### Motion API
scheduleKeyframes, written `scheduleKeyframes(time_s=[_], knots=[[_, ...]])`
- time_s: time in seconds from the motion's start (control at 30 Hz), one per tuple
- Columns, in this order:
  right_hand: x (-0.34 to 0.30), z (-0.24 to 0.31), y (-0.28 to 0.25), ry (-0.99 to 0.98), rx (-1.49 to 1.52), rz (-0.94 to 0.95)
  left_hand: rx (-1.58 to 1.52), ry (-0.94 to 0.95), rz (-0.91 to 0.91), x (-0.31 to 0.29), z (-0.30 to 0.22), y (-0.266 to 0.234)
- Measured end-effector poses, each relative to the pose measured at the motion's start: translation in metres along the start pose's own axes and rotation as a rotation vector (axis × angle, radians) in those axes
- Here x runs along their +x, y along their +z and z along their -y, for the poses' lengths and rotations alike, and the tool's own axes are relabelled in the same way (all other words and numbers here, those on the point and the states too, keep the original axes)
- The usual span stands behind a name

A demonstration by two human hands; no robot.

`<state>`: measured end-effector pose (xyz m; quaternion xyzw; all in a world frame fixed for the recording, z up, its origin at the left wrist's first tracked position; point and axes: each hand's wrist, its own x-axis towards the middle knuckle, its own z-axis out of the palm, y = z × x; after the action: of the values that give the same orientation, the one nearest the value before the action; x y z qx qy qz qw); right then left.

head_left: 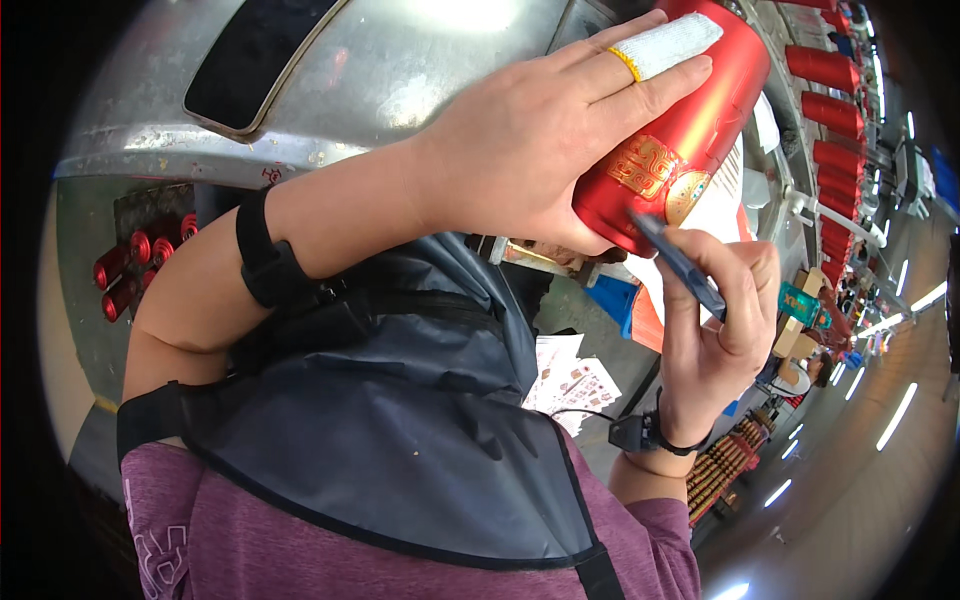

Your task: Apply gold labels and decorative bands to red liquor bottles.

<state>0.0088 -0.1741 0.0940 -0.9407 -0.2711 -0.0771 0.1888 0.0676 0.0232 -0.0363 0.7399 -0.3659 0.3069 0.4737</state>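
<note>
A shiny red cylinder, like a bottle or canister, lies tilted at the upper right, with a gold square emblem and a gold round one on its side. My left hand is wrapped around it from above, and one finger wears a white knitted finger sleeve with a yellow edge. Pinched in my right hand is a slim dark grey tool, its kind unclear. The tool's tip meets the cylinder close to the emblems, near its lower end.
A dark phone rests on the metal worktop. Several red cans sit below at the left. Printed sheets lie under the worktop's edge, and a row of red cylinders runs along the right.
</note>
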Motion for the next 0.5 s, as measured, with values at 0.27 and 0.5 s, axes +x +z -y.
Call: scheduleKeyframes(time_s=[0.27, 0.5], knots=[[-0.007, -0.014, 0.014, 0.231, 0.31, -0.278, -0.061, -0.077, -0.006, 0.011, -0.013, -0.004], [-0.032, -0.021, 0.004, 0.123, 0.194, -0.153, -0.017, -0.162, 0.058, 0.012, -0.022, -0.009]])
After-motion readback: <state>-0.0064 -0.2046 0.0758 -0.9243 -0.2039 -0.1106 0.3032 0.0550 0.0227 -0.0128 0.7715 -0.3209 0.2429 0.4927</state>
